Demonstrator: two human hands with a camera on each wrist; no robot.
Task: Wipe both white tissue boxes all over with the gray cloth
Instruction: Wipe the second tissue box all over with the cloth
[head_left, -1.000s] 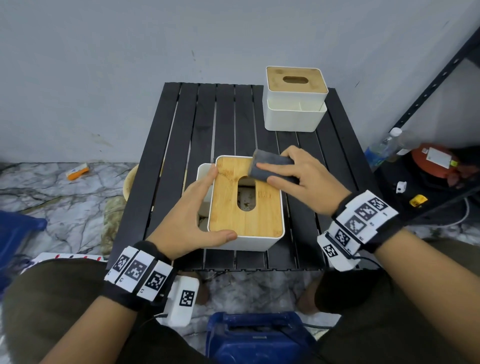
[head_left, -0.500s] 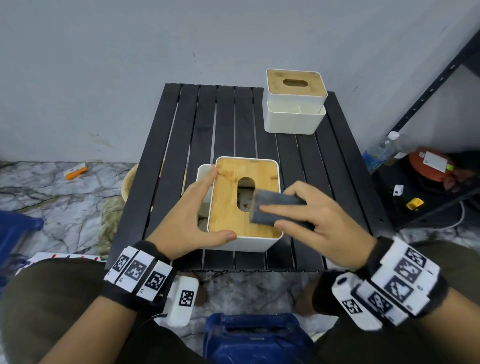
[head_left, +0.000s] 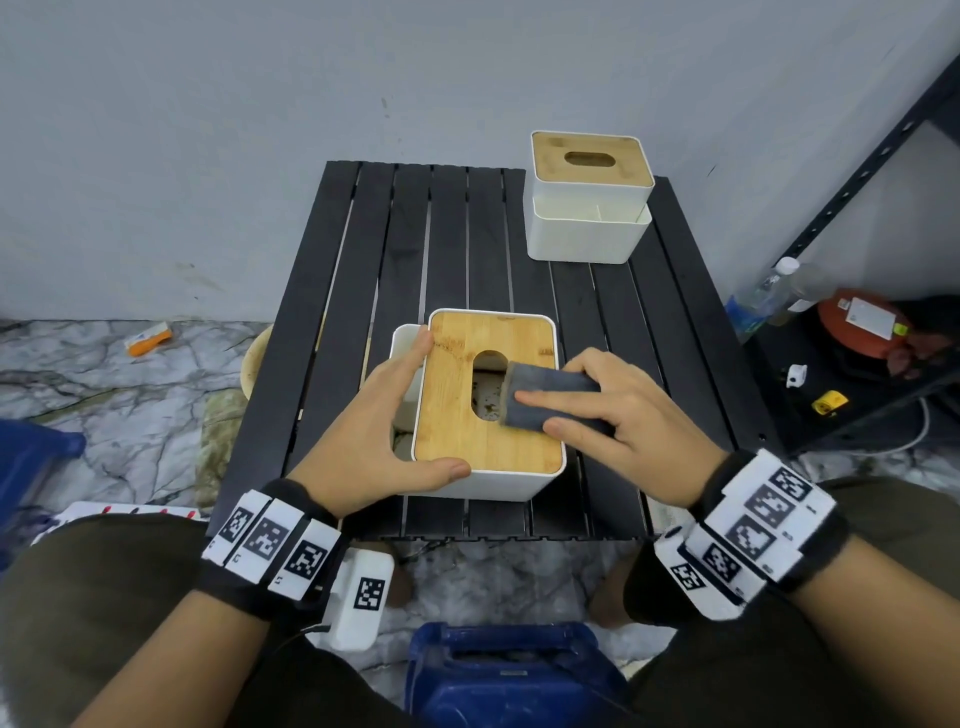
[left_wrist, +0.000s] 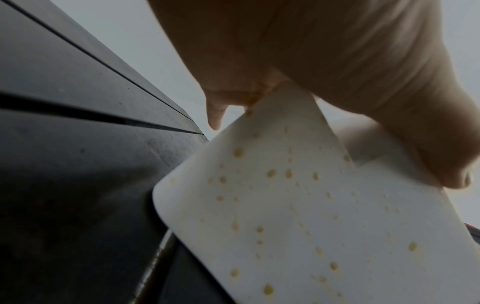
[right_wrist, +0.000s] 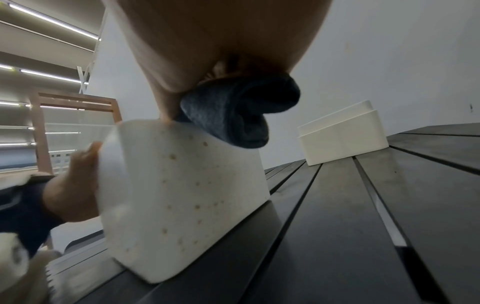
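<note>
The near box (head_left: 488, 410) is sitting at the near edge of the black slatted table (head_left: 363, 270), wooden lid (head_left: 457, 395) up. The left hand (head_left: 374, 436) is bracing it, fingers spread along the lid's left edge and thumb lying across the near left corner. The right hand (head_left: 623, 415) is pinching the folded gray cloth (head_left: 545, 397) between fingers and thumb, pressing it on the lid's right side beside the slot. Brownish specks are showing on the box's white walls in both wrist views. The far box (head_left: 589, 200) is standing at the table's far right corner, well apart from both hands.
</note>
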